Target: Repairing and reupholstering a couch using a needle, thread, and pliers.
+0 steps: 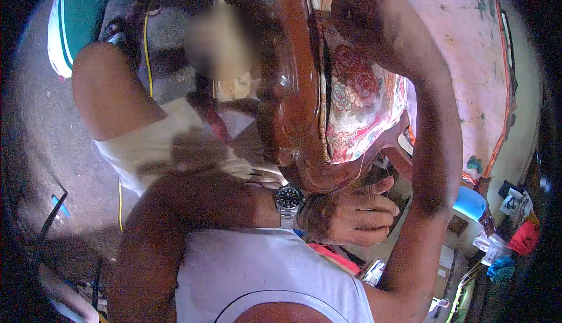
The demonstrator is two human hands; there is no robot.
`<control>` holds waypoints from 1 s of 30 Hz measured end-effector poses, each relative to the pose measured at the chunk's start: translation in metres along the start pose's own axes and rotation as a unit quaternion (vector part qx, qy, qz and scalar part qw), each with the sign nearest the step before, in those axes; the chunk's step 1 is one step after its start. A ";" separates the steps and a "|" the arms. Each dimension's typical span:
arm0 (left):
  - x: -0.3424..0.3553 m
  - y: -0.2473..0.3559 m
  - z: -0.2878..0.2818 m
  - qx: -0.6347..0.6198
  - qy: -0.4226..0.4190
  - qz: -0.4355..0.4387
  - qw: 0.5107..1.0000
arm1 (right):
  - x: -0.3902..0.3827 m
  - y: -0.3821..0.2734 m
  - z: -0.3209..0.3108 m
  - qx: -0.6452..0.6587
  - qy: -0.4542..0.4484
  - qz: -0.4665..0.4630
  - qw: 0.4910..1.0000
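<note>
Grey floor [50,124], one floral cushion [357,100] — right hand [366,27] fisted over it, left hand [348,217] half-curled — holds unclear.

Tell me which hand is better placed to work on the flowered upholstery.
Probably the right hand: it is over the flowered upholstery, while the left hand is off the fabric, by the near end of the brown wooden frame.

The cream padded cloth cushion [363,97] bears red roses and scrolls. The curved glossy wooden frame [303,83] is reddish-brown.
</note>
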State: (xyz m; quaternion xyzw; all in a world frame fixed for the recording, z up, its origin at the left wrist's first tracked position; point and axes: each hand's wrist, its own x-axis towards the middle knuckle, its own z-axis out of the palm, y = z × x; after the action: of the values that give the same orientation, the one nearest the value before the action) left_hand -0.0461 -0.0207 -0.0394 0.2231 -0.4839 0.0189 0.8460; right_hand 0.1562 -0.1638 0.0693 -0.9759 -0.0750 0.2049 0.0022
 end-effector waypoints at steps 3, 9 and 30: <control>-0.002 -0.001 -0.004 -0.001 -0.044 0.016 0.999 | 0.003 -0.001 -0.003 -0.046 -0.015 0.010 0.999; 0.002 -0.002 0.002 -0.011 0.047 0.030 0.998 | 0.005 -0.009 -0.002 -0.057 -0.014 0.047 0.997; 0.004 0.004 0.006 0.017 0.041 0.012 0.999 | 0.049 0.025 0.003 0.002 -0.178 -0.127 0.976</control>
State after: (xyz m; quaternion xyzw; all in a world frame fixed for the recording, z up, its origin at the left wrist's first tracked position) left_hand -0.0501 -0.0204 -0.0315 0.2307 -0.4511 0.0460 0.8609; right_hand 0.2028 -0.1814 0.0457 -0.9061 -0.1975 0.3737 0.0169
